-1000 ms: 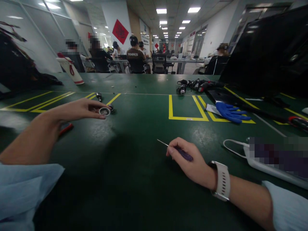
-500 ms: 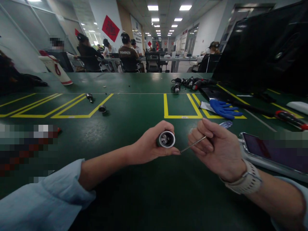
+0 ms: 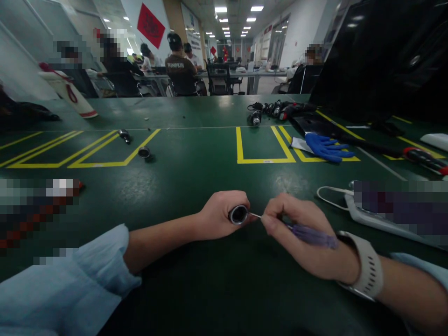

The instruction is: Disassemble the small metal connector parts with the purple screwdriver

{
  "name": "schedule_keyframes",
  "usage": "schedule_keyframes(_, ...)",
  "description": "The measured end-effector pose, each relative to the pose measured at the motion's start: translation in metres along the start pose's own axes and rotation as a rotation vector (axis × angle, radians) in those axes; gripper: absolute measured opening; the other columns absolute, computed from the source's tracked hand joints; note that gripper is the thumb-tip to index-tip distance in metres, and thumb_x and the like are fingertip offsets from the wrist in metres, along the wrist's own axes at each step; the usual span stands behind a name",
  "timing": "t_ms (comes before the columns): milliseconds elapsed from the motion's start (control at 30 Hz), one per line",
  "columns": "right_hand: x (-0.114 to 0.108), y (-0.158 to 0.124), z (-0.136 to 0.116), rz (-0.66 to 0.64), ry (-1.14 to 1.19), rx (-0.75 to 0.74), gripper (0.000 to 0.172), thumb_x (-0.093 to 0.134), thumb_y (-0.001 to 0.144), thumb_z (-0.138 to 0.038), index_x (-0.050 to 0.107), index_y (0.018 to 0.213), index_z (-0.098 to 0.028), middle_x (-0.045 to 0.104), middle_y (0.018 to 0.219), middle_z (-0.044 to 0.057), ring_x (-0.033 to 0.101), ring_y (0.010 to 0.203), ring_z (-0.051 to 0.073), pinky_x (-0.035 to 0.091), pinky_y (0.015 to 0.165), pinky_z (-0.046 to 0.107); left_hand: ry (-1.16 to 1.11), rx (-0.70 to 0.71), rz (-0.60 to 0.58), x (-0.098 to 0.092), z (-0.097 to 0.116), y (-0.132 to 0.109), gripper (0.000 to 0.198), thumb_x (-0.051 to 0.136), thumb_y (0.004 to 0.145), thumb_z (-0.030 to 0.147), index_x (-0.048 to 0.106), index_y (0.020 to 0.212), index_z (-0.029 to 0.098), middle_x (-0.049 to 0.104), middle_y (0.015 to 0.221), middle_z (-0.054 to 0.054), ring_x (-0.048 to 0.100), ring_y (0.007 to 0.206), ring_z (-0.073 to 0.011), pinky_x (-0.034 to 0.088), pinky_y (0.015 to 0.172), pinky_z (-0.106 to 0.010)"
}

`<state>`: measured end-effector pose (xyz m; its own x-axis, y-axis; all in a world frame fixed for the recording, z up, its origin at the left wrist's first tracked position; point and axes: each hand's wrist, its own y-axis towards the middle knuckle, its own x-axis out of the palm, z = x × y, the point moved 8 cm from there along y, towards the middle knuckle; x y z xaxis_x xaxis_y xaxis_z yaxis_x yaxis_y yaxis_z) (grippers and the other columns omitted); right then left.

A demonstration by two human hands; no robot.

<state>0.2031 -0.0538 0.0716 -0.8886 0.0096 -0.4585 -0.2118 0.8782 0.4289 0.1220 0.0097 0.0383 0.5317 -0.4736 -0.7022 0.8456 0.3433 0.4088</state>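
Observation:
My left hand (image 3: 221, 213) is closed round a dark cylindrical connector (image 3: 239, 214), whose round metal rim and hollow end face me. In my right hand (image 3: 297, 233) is a screwdriver (image 3: 313, 235) with a translucent purple handle, held by curled fingers. Its thin shaft points left, and the tip reaches the right side of the connector; whether it touches or enters a hole there I cannot tell. Farther off on the green table lie a small metal ring-shaped part (image 3: 143, 152) and another metal connector piece (image 3: 124, 136).
A blue glove (image 3: 327, 147) lies to the right, with a red-and-black handled tool (image 3: 425, 158) beyond it. Cabled black parts (image 3: 257, 116) sit at the back. A white device with a cord (image 3: 367, 214) is near my right arm. A white bottle-like object (image 3: 72, 91) leans at the left.
My right hand has turned over and lowered, bringing the screwdriver from a slanted position to the connector's side. The connector has tilted, so its inner contacts no longer show clearly. The view has shifted slightly.

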Motion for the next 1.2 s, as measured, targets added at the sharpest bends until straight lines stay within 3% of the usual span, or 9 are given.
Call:
schedule_keyframes(133,0.008,-0.005,-0.013,-0.059,-0.143,-0.11,0.012,0.052,0.085,-0.012,0.05,0.074,-0.016,0.052,0.066,-0.002,0.048,0.059,0.009,0.038,0.056,0.024,0.037,-0.002,0.015,0.0,0.0,0.0,0.016,0.055,0.08,0.022,0.048,0.067,0.017,0.048,0.061,0.003,0.046,0.055,-0.0088,0.036,0.053,-0.021)
schedule_keyframes(233,0.004,-0.003,0.005,0.0,0.039,0.065,0.017,0.052,0.087,-0.018,0.051,0.07,-0.017,0.054,0.064,-0.001,0.049,0.057,0.009,0.039,0.054,0.024,0.043,0.01,0.024,0.0,0.001,-0.001,0.016,0.055,0.081,0.022,0.048,0.067,0.016,0.048,0.061,0.003,0.046,0.054,-0.0084,0.036,0.052,-0.021)
schedule_keyframes(367,0.008,-0.004,0.04,0.086,0.501,0.367,0.02,0.055,0.086,-0.028,0.051,0.069,-0.019,0.059,0.064,-0.001,0.052,0.056,0.011,0.039,0.05,0.023,0.029,0.011,0.027,-0.001,0.001,-0.002,0.018,0.056,0.082,0.022,0.048,0.066,0.016,0.049,0.06,0.003,0.046,0.053,-0.0076,0.036,0.051,-0.02)
schedule_keyframes(467,0.014,-0.007,0.051,0.119,0.688,0.466,0.02,0.055,0.086,-0.028,0.05,0.069,-0.019,0.059,0.062,-0.002,0.051,0.054,0.011,0.038,0.048,0.022,0.021,0.019,0.037,-0.002,0.002,-0.002,0.017,0.055,0.081,0.02,0.048,0.066,0.016,0.049,0.06,0.003,0.046,0.053,-0.0074,0.036,0.051,-0.019)
schedule_keyframes(533,0.012,-0.007,0.047,0.137,0.627,0.406,0.02,0.054,0.087,-0.028,0.051,0.07,-0.019,0.058,0.064,-0.002,0.05,0.055,0.011,0.038,0.048,0.023,0.027,0.02,0.042,-0.002,0.002,-0.002,0.018,0.056,0.081,0.02,0.047,0.065,0.016,0.049,0.059,0.003,0.046,0.052,-0.0073,0.036,0.051,-0.019)
schedule_keyframes(700,0.005,-0.007,0.01,0.077,0.069,0.099,0.019,0.052,0.087,-0.02,0.051,0.069,-0.018,0.053,0.064,-0.002,0.048,0.058,0.01,0.037,0.055,0.026,0.111,-0.007,0.04,0.0,-0.001,-0.002,0.016,0.055,0.08,0.023,0.048,0.067,0.016,0.049,0.061,0.003,0.046,0.054,-0.0085,0.035,0.051,-0.02)
schedule_keyframes(767,0.007,-0.007,0.003,0.037,-0.013,0.047,0.02,0.051,0.087,-0.017,0.048,0.067,-0.018,0.051,0.063,-0.002,0.046,0.056,0.009,0.036,0.055,0.026,0.15,-0.013,0.037,0.0,-0.001,-0.003,0.014,0.054,0.079,0.02,0.048,0.067,0.016,0.048,0.061,0.003,0.046,0.053,-0.0087,0.034,0.051,-0.021)
schedule_keyframes(1067,0.014,-0.007,0.054,0.172,0.715,0.482,0.021,0.056,0.082,-0.026,0.048,0.064,-0.02,0.055,0.057,-0.003,0.045,0.05,0.01,0.033,0.046,0.023,0.085,-0.024,0.031,0.0,-0.002,-0.004,0.016,0.056,0.081,0.021,0.048,0.067,0.016,0.049,0.061,0.003,0.047,0.053,-0.0079,0.036,0.052,-0.02)
schedule_keyframes(1200,0.011,-0.007,0.048,0.175,0.655,0.417,0.02,0.056,0.084,-0.027,0.05,0.066,-0.02,0.055,0.06,-0.003,0.046,0.053,0.011,0.035,0.049,0.023,0.1,-0.032,0.04,-0.001,-0.002,-0.003,0.017,0.055,0.081,0.022,0.048,0.067,0.016,0.049,0.061,0.003,0.046,0.053,-0.0077,0.036,0.051,-0.02)
